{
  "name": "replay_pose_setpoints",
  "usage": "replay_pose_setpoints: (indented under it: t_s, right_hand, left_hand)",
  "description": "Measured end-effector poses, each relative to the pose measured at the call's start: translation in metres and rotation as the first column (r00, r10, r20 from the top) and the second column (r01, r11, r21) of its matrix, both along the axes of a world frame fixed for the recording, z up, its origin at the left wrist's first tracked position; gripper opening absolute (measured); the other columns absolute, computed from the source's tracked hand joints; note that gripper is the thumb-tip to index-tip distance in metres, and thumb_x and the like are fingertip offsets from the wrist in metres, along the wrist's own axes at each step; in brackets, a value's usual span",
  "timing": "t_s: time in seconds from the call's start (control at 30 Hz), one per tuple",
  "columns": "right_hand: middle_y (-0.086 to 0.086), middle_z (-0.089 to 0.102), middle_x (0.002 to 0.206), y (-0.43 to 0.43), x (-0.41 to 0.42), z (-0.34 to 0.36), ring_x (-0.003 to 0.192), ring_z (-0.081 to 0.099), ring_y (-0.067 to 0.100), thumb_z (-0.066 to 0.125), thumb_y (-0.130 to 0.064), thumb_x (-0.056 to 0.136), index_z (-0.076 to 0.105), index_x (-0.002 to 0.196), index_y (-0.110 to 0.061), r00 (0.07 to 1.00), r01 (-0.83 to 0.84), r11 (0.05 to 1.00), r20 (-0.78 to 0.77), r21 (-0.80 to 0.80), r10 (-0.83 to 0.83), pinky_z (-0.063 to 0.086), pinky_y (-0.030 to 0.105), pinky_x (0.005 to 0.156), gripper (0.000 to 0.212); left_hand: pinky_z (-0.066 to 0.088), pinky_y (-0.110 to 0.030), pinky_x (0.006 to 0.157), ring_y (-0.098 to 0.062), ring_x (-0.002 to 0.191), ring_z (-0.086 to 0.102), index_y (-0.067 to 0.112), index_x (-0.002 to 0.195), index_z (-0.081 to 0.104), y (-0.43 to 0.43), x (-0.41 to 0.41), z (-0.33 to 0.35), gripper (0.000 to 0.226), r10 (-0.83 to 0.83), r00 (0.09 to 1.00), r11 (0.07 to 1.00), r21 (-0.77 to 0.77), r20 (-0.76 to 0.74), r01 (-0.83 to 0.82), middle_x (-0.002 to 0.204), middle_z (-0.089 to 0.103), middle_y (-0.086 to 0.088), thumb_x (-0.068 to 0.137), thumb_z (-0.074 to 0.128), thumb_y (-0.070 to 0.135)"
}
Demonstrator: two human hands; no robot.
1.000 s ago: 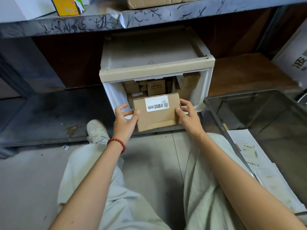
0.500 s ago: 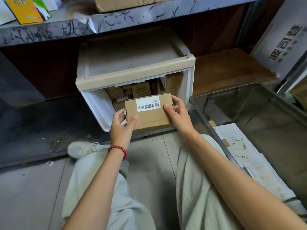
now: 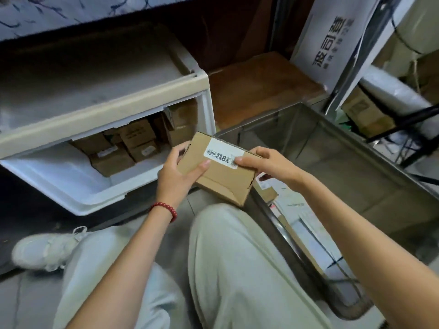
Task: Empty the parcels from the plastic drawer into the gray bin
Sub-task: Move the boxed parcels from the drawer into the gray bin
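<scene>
A flat brown cardboard parcel [image 3: 221,176] with a white label is held between both hands, just left of the gray bin's near corner. My left hand [image 3: 177,176] grips its left edge and my right hand [image 3: 266,163] grips its right edge. The white plastic drawer [image 3: 71,186] stands pulled open at the left, with several small brown parcels [image 3: 133,143] at its back. The gray bin [image 3: 356,167] sits on the floor at the right, with white mailers [image 3: 306,222] and papers at its bottom.
My knees in pale trousers and a white shoe [image 3: 45,248] fill the foreground. A marbled shelf [image 3: 71,10] overhangs the drawer. A white sign [image 3: 332,41] leans behind the bin, beside a dark frame and a box [image 3: 365,115].
Both hands have carried the labelled parcel out of the drawer and rightward to the gray bin's edge. The view has turned right as well.
</scene>
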State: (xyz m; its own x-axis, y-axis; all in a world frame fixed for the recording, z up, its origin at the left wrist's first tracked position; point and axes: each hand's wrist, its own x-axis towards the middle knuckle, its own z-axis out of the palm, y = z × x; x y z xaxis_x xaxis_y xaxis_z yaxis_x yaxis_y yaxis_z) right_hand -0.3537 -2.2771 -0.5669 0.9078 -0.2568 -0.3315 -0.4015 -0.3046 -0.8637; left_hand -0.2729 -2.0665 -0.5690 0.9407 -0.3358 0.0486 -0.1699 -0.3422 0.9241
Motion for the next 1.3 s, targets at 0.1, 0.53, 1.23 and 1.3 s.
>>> replay_pose_setpoints:
  t_s: [0.1, 0.53, 1.23, 1.3]
  right_hand:
    - [-0.001, 0.067, 0.103, -0.027, -0.013, 0.0, 0.094, 0.066, 0.015, 0.064, -0.063, 0.079, 0.059, 0.104, -0.019, 1.0, 0.022, 0.999, -0.015, -0.025, -0.022, 0.052, 0.029, 0.083, 0.05]
    - [0.0, 0.063, 0.103, -0.103, -0.091, -0.096, 0.095, 0.058, 0.02, 0.047, -0.059, 0.092, 0.06, 0.104, -0.017, 0.764, 0.632, 0.766, -0.071, -0.115, -0.641, 0.041, 0.032, 0.081, 0.045]
    - [0.014, 0.055, 0.133, -0.068, -0.125, -0.225, 0.12, 0.053, 0.03, 0.051, -0.04, 0.097, 0.043, 0.136, -0.016, 0.696, -0.076, 0.944, -0.695, -0.321, -0.18, 0.043, 0.037, 0.094, 0.047]
    - [0.013, 0.057, 0.128, -0.067, -0.129, -0.224, 0.116, 0.055, 0.029, 0.049, -0.04, 0.098, 0.043, 0.132, -0.015, 0.676, -0.136, 0.934, -0.721, -0.329, -0.155, 0.044, 0.037, 0.089, 0.043]
  left_hand:
    - [0.051, -0.025, 0.087, -0.005, 0.104, 0.054, 0.033, 0.124, 0.052, -0.048, 0.002, 0.014, 0.056, -0.18, 0.983, 0.98, 0.085, 0.022, 0.178, 0.116, 0.058, 0.012, 0.075, 0.078, 0.037]
    - [0.036, -0.037, 0.098, -0.019, 0.119, 0.05, 0.03, 0.129, 0.051, -0.149, -0.024, -0.049, 0.037, -0.53, 0.795, 0.653, 0.741, 0.295, 0.16, 0.124, 0.062, 0.005, 0.094, 0.05, 0.041]
    - [0.027, -0.034, 0.103, -0.014, 0.115, 0.048, 0.034, 0.119, 0.056, -0.149, -0.019, -0.075, 0.038, -0.471, 0.801, 0.718, 0.688, 0.369, 0.106, 0.112, 0.062, 0.012, 0.084, 0.058, 0.047]
    - [0.028, -0.036, 0.102, -0.015, 0.113, 0.049, 0.033, 0.116, 0.059, -0.148, -0.019, -0.077, 0.038, -0.463, 0.788, 0.725, 0.685, 0.405, 0.074, 0.109, 0.063, 0.011, 0.082, 0.057, 0.05]
